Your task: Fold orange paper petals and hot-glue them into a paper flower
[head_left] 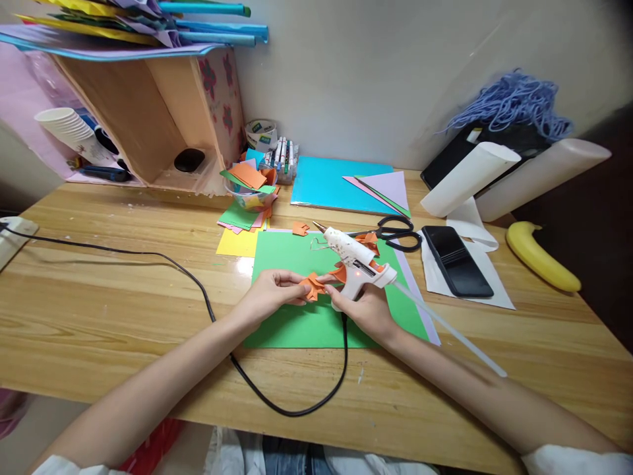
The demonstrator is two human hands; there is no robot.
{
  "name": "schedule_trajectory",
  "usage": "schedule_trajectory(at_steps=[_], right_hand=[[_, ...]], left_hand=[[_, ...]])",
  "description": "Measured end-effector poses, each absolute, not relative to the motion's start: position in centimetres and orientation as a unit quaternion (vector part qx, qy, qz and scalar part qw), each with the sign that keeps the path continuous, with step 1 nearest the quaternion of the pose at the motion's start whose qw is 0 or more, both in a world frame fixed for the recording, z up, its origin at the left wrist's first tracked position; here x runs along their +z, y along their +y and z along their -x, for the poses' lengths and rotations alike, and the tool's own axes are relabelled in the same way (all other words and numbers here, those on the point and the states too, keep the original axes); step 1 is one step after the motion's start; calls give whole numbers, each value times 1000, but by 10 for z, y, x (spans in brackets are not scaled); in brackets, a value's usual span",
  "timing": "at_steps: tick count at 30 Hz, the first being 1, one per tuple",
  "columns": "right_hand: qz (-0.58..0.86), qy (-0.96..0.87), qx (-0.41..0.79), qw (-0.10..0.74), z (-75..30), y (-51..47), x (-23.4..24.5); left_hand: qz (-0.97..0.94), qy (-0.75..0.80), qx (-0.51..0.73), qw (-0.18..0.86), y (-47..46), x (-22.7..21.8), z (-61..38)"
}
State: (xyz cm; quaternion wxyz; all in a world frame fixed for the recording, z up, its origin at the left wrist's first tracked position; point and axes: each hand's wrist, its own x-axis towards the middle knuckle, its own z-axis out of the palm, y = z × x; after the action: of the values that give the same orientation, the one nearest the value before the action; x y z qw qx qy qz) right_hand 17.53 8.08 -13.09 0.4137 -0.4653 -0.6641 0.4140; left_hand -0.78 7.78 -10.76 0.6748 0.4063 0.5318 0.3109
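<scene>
My right hand (pixel 363 309) grips the handle of a white glue gun (pixel 353 256), its nozzle pointing up and to the left and a long clear glue stick trailing from its back. My left hand (pixel 270 293) pinches a small orange paper cut-out (pixel 312 286) from the left, and my right fingertips touch the same piece. Both hands hover over a green paper sheet (pixel 297 323) on the wooden table (pixel 123 290). Another orange paper piece (pixel 368 240) lies behind the gun.
The gun's black cord (pixel 208 305) loops across the table and over its front edge. Black scissors (pixel 398 232), a dark phone (pixel 455 260), a banana (pixel 540 256), rolled white paper (pixel 469 178), a bowl of paper scraps (pixel 252 188), blue card (pixel 329 185) and a wooden box (pixel 148 119) stand behind.
</scene>
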Motion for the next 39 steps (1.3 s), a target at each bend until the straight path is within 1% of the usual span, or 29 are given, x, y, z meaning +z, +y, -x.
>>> schedule_trajectory(at_steps=[3,11,16,28,34,39], right_hand=[[474,-656,429,401,-175,81,-132],[481,-666,423,383,-176,81,-133],[491,-680,387,383,-177,79,-135],[476,-690,394,375,-179,80,-137],[488,-680,388,386,-180,77,-146],[464,-665,441,386,-180,78,-144]], left_hand=[[-404,536,310,673,78,-109,9],[-402,533,301,682,80,-110,12],[-399,532,296,686,80,-109,12],[-391,522,304,694,79,-112,12],[-392,544,325,667,79,-107,8],[-421,563,333,629,79,-107,4]])
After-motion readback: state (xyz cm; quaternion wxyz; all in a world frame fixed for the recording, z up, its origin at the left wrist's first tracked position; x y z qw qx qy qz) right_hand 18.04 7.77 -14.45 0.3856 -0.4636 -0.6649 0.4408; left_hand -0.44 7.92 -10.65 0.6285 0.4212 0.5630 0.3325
